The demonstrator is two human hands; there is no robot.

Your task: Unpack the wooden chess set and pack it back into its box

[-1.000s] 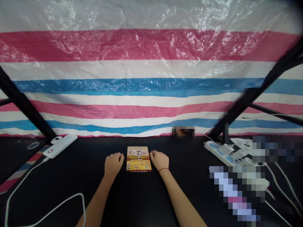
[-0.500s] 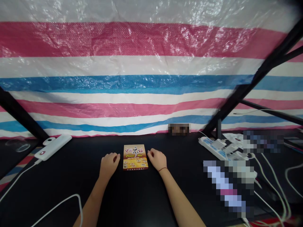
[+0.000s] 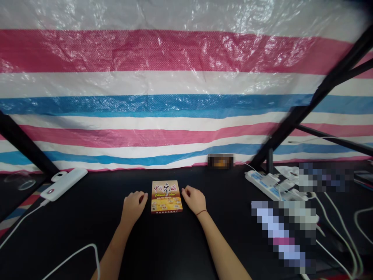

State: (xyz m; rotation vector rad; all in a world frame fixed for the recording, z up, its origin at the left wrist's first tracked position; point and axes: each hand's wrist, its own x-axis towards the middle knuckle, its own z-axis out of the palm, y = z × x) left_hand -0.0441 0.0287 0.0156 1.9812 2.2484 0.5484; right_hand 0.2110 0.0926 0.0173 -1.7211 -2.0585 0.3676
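A flat Chinese chess box (image 3: 166, 197) lies on the black table, its yellow and brown printed lid facing up. To its left rests my left hand (image 3: 134, 205), fingers curled in and nothing visible in it. My right hand (image 3: 194, 200), with a thin dark cord round the wrist, lies on the right of the box in a loose fist. A narrow gap separates each hand from the box, so neither touches it. The undersides of both hands are hidden.
A white power bank-like device (image 3: 64, 184) with a cable lies at left. Right of my right arm are a power strip (image 3: 264, 184), several white cables and pixelated items. Black frame bars (image 3: 309, 105) and a striped plastic sheet (image 3: 151, 85) stand behind.
The whole view has shifted slightly, with things sitting a little lower in the picture. Both hands and the chess box keep their places relative to each other.
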